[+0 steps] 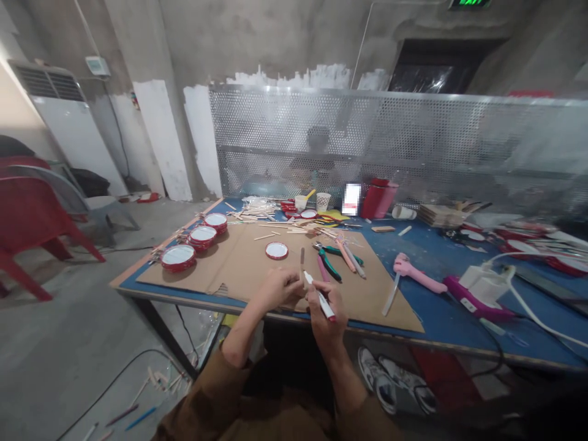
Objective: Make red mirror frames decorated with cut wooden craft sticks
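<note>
Over the front part of a brown cardboard sheet [248, 269], my left hand [279, 288] is closed on a thin flat stick that points upward. The upper part of that stick [302, 255] looks brown. A white marker with a red end [326, 304] is gripped in my right hand [328, 309], its tip close against the stick. Just beyond my hands lies a round red-rimmed lid with a white face [277, 250]. Green-handled pliers [329, 264] and pink-handled tools [345, 254] rest to the right of it.
Stacks of red-rimmed lids [178, 258] line the left side. Loose wooden sticks [257, 211] are scattered at the back. On the right lie a pink glue gun [420, 275] and a purple power strip [482, 300] with cables. A perforated metal screen [275, 135] stands behind.
</note>
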`<state>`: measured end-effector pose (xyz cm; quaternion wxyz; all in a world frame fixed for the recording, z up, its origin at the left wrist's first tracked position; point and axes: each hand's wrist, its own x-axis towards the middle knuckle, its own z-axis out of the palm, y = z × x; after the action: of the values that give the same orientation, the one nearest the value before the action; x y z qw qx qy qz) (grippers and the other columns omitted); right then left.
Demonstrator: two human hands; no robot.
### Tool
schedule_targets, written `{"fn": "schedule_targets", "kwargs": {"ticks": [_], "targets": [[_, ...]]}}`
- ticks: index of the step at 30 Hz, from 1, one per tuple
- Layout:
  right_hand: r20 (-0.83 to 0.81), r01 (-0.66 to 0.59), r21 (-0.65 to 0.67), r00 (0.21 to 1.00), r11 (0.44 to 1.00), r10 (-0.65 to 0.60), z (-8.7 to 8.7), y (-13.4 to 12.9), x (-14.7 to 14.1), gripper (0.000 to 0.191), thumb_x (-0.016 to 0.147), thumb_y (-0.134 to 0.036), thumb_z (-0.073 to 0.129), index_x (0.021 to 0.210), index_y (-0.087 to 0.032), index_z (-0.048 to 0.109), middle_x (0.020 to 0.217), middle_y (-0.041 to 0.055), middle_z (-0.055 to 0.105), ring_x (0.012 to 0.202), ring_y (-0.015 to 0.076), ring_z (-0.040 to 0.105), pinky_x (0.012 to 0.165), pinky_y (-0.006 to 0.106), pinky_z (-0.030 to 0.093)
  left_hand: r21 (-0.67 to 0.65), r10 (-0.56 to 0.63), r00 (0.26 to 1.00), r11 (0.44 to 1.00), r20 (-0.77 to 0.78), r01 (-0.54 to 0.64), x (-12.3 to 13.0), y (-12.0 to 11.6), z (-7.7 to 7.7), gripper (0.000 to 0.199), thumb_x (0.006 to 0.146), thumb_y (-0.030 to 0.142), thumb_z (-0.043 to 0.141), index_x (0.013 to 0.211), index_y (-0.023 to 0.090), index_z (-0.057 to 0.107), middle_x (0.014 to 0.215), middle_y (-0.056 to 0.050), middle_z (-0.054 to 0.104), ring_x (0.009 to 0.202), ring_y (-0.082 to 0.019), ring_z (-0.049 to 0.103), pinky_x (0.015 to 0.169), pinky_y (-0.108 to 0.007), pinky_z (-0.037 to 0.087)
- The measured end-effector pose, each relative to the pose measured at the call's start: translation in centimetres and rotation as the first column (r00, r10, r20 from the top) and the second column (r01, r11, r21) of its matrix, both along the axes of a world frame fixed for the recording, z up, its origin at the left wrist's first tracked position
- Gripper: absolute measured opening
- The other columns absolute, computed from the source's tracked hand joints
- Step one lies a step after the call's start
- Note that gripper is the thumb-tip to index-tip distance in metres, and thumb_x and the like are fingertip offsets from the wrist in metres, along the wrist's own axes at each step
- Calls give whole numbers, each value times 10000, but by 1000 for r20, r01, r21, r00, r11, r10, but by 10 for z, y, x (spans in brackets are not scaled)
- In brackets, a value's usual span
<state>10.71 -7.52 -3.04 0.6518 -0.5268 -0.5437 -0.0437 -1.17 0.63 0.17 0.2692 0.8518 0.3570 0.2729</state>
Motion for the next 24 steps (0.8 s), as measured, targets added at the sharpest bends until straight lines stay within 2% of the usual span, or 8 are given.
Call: {"fn": "schedule_targets", "kwargs": {"ticks": [7, 16, 24], "targets": [[-3, -28, -65, 1000, 998, 28, 6, -2, -1, 133, 867, -301, 538, 881, -185, 601, 726, 13, 636, 590, 129, 592, 541, 248, 479, -1, 4, 1000, 1000, 2, -4, 0, -1, 1, 287, 832, 307, 474, 591, 153, 459, 573, 47, 413, 581, -91, 357, 555, -214, 255], [68, -22, -48, 997, 999, 25, 7, -2, 0, 113, 864, -279, 548, 887, -186, 606, 751, 20, 652, 628, 140, 616, 571, 256, 486, -6, 11, 1000, 1000, -16, -11, -1, -1, 2, 219, 816, 264, 492, 629, 149, 508, 591, 43, 456, 597, -95, 387, 575, -216, 267], [92, -28, -28, 995, 999, 30, 10, -2, -1, 109, 872, -275, 544, 889, -186, 604, 766, 32, 661, 666, 150, 632, 600, 269, 500, 5, 15, 999, 1000, -44, -15, 0, -2, 6, 235, 802, 241, 498, 586, 150, 487, 567, 43, 439, 587, -96, 364, 571, -217, 258]]}}
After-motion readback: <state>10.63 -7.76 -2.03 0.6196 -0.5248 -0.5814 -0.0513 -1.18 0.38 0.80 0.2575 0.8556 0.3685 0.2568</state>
